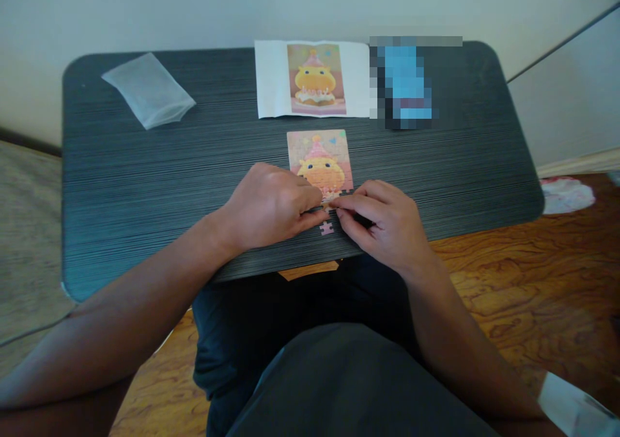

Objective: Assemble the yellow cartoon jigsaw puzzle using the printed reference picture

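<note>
A small jigsaw puzzle (317, 156) with a yellow creature in a pink party hat lies on the dark table (145, 179), its lower edge under my fingers. My left hand (268, 204) rests on the table with fingers curled and pinched together at the puzzle's bottom edge. My right hand (382, 221) meets it fingertip to fingertip there, also pinched. What the fingers press is too small to make out. One loose pink puzzle piece (327, 229) lies just below the fingertips.
A printed reference picture (314, 79) of the same creature lies at the table's back edge. A clear plastic bag (148, 91) is at the back left. A blurred blue object (404, 85) is at the back right. Wooden floor lies beyond the near edge.
</note>
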Demonstrator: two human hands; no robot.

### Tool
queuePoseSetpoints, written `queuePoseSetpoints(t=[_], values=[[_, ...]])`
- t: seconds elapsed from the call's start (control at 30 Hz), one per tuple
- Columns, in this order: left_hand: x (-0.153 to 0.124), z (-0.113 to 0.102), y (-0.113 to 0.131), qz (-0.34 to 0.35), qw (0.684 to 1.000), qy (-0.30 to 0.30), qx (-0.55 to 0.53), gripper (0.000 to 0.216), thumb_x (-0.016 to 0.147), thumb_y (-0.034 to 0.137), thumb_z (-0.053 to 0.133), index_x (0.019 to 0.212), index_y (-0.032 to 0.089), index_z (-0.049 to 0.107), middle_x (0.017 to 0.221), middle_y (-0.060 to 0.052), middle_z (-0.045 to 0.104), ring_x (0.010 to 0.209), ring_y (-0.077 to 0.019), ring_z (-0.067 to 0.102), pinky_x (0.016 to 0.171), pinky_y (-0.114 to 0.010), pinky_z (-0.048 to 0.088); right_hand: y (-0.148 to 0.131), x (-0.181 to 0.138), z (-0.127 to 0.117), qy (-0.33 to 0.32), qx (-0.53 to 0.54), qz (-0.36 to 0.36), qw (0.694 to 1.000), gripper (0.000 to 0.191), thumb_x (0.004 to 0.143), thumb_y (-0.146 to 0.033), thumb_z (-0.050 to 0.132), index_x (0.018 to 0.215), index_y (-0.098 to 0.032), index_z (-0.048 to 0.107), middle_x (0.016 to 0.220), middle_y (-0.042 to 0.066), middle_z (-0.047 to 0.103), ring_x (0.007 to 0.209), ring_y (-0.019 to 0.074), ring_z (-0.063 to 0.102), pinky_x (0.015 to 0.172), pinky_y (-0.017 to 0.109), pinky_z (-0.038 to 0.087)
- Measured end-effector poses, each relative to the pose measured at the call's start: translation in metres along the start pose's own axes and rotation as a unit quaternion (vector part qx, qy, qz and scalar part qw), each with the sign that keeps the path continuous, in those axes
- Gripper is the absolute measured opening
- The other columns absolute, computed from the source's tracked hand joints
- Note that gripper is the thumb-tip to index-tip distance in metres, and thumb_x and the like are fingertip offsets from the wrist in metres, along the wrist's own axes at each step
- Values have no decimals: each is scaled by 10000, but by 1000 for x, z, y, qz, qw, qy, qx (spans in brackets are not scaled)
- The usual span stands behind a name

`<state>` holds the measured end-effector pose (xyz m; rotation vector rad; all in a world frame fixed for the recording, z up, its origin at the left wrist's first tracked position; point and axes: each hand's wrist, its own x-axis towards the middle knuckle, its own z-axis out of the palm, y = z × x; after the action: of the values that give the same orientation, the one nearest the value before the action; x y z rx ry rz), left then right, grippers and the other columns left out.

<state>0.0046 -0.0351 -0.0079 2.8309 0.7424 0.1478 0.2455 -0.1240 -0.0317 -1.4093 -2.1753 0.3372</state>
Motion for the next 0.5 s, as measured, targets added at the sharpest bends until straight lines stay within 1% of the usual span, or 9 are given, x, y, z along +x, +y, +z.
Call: queuePoseSetpoints(t=[0.13,0.3,0.37,0.5], values=[[0,0,0,1,1000,2,-3,398,1099,433,567,815,206,730,731,-51,723,703,-207,651,625,-363,294,1,-1,1,-4,-3,5,1000,219,1067,-274,636,1180,-262,823,960,58,731,910,237,684,825,405,509],[0,-1,1,13,1000,6,7,409,1112,418,550,821,198,736,725,-51,727,701,-209,667,627,-368,313,1,-1,1,3,-1,-2,1000,223,1069,-273,633,1172,-239,828,939,61,727,889,234,676,808,401,498],[0,-2,0,17,1000,6,9,391,1116,415,550,867,197,759,752,-50,750,717,-211,688,632,-367,327,2,0,2,4,-1,-5,1000,220,1065,-261,636,1170,-235,828,940,61,728,891,233,679,815,400,500],[-1,0,-2,28,1000,3,3,355,1136,392,536,987,220,808,868,-40,817,793,-215,745,657,-359,376,4,-1,4,15,-1,-12,1000,200,1055,-264,650,1161,-255,820,924,48,722,878,231,677,803,395,500]])
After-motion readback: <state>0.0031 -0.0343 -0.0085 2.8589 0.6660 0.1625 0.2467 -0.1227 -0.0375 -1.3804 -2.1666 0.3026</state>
